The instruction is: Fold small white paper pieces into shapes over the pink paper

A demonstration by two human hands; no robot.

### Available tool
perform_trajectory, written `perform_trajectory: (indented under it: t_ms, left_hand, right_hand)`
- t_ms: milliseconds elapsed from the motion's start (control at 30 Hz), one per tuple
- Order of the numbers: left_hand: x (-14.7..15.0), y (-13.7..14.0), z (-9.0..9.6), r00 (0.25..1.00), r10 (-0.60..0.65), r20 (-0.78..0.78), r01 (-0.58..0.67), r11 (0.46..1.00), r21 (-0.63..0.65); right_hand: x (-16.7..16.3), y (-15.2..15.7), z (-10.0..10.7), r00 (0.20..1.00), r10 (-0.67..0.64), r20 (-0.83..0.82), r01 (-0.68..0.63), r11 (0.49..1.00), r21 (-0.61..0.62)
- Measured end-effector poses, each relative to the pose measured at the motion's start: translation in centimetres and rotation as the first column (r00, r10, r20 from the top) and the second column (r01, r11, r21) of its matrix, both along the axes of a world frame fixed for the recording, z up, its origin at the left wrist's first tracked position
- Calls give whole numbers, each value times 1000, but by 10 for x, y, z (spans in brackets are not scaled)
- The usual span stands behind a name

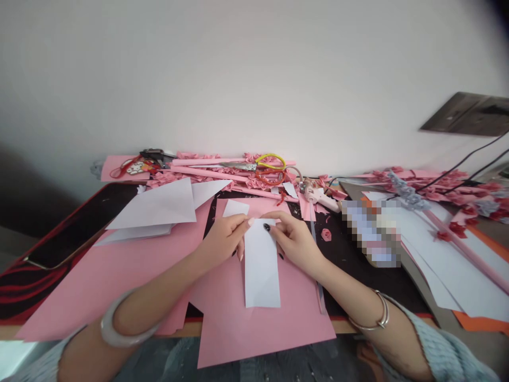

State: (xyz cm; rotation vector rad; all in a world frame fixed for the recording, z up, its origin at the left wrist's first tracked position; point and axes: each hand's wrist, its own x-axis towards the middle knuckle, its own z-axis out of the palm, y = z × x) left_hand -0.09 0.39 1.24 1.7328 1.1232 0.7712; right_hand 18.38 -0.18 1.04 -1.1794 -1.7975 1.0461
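Note:
A narrow white paper strip (262,276) hangs lengthwise toward me between both hands. My left hand (228,236) pinches its top left corner, thumb in front and fingers behind. At the top right, my right hand (296,239) grips the edge with its thumb on the face of the paper. Beneath the strip lies a pink paper sheet (262,337) that reaches past the table's front edge. A small white paper piece (236,207) rests just beyond my left hand.
White sheets (155,209) lie on pink paper at left, beside a dark phone (79,228). Scissors (270,162) rest on pink paper flowers and rolled stems along the wall. A glue gun (318,196) and a small pink rose (326,234) are right of centre. White and orange paper (445,254) lies far right.

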Motion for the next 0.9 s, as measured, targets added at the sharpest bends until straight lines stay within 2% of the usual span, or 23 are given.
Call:
perform_trajectory:
  t_ms: [200,400,533,633,900]
  left_hand:
    - [0,0,-1,999,-19,-34,19,1000,10]
    - [-2,2,-3,1000,-21,14,21,999,-25]
    - [-3,3,-3,998,-57,38,59,997,-59]
    - [-3,4,-1,996,-80,46,83,994,-73]
    - [-3,3,0,992,-116,48,119,990,-75]
  right_hand:
    - [0,1,-2,999,-11,-31,9,999,-39]
    - [3,6,0,979,21,-203,-68,970,-232]
    - [6,9,-2,934,35,-357,-156,935,-317]
    - [6,11,-5,909,30,-416,-189,919,-346]
    - [6,11,-8,893,10,-451,-196,908,-369]
